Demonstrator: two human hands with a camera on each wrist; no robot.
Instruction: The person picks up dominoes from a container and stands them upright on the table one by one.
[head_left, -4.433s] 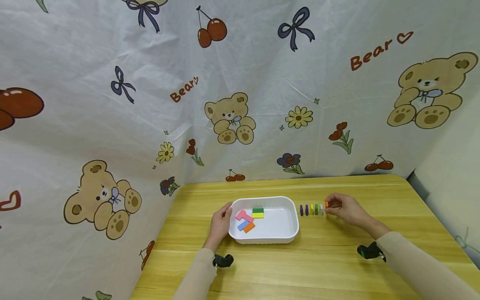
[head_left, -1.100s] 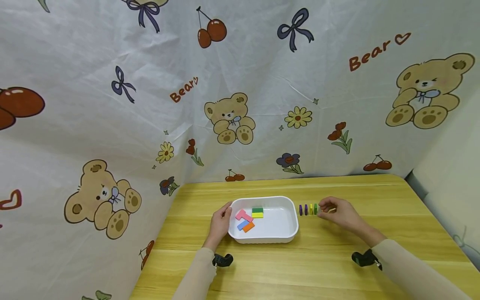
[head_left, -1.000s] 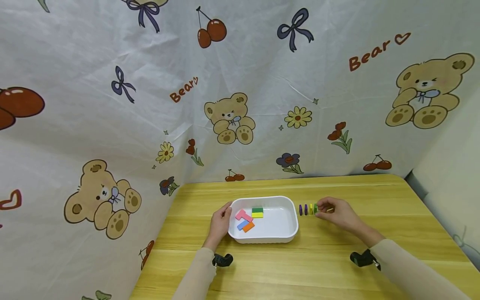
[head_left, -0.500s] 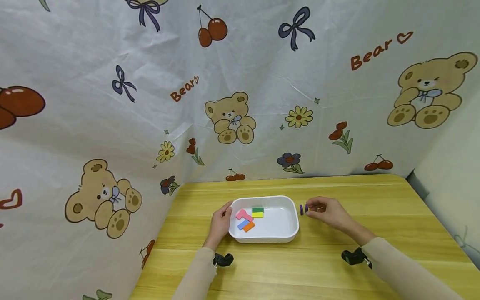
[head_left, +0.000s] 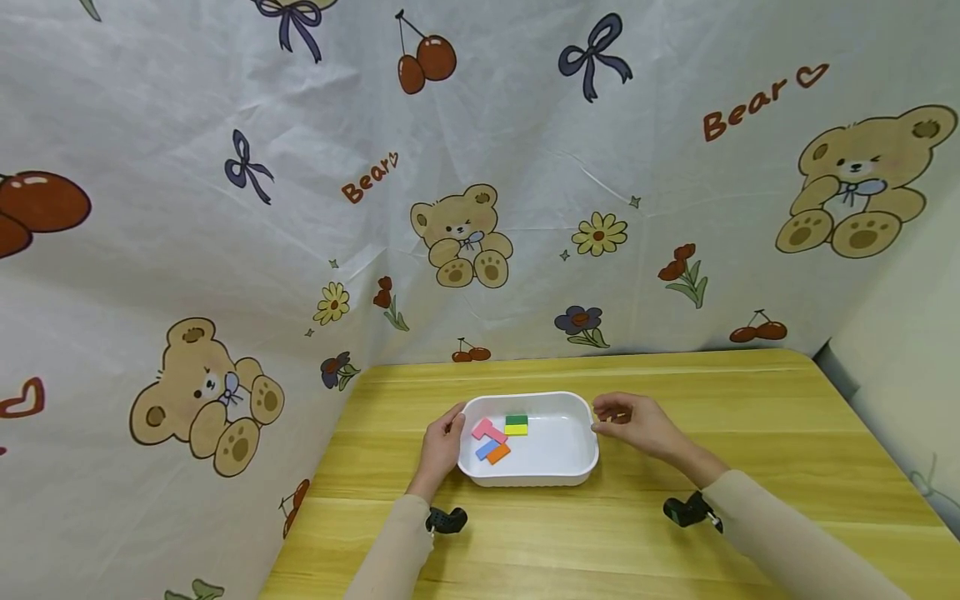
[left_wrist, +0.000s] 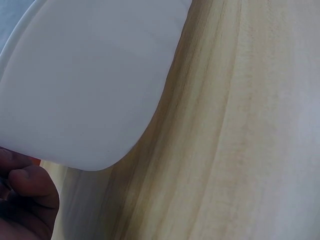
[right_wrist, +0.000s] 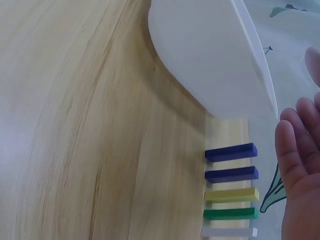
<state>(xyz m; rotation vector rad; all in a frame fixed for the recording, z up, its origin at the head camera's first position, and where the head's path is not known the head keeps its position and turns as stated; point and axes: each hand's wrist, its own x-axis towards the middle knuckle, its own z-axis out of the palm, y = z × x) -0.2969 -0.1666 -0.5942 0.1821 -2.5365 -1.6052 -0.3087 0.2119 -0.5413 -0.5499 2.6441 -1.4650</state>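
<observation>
In the head view, steady the tray by its left end, gripped in the left hand, with blocks inside at left; watch the right hand, near the right rim. In the left wrist view, see curled fingers by the tray. In the right wrist view, see fingers apart, seemingly holding nothing, and upright bars in a row right of the tray; move lightly, toppling none.

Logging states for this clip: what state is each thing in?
White tray: upright, holding blocks
Pink blocks: flat in tray
Blue block: flat in tray
Orange block: flat in tray
Tray's green block: flat
Tray's yellow block: flat
Row of blocks: standing, spaced apart
Left hand: holding tray's end
Right hand: empty, beside tray
</observation>
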